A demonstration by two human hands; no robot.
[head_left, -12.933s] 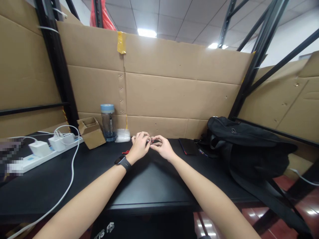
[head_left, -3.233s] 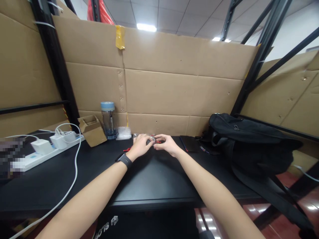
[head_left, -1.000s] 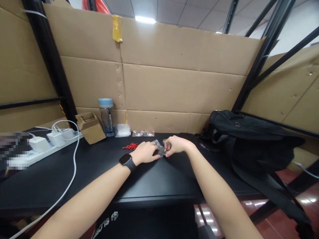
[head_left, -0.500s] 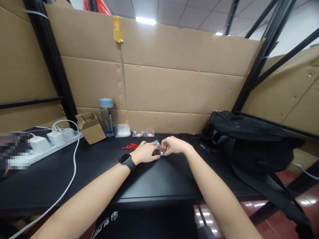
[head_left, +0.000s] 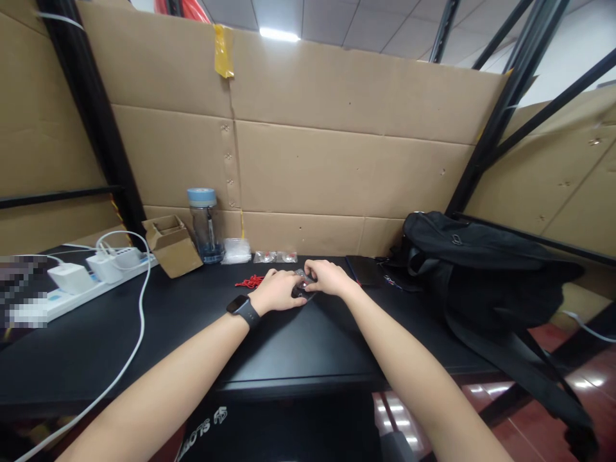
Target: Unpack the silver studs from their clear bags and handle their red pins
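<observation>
A small clear plastic bag [head_left: 308, 295] lies between my two hands on the black table, with something small inside that I cannot make out. My left hand [head_left: 278, 290], a dark watch on its wrist, is closed with thumb and fingers on the bag's left side. From the other side my right hand [head_left: 330, 278] pinches the bag, its fingertips almost meeting the left ones. Both hands partly cover the bag. Just left of my left hand is a bundle of red cords [head_left: 249, 282]. Two small clear packets [head_left: 264, 257] with red and silvery contents lie behind.
At the back left stand an opened cardboard box [head_left: 174, 249], a blue-lidded bottle [head_left: 206, 228] and a stack of clear bags [head_left: 236, 251]. A white power strip [head_left: 72, 298] with cables lies left. Right are a flat dark item [head_left: 366, 272] and a black bag [head_left: 486, 269].
My right hand has moved slightly left, closer to my left hand, and its fingers have shifted over the plastic bag. More of the flat dark item behind it shows.
</observation>
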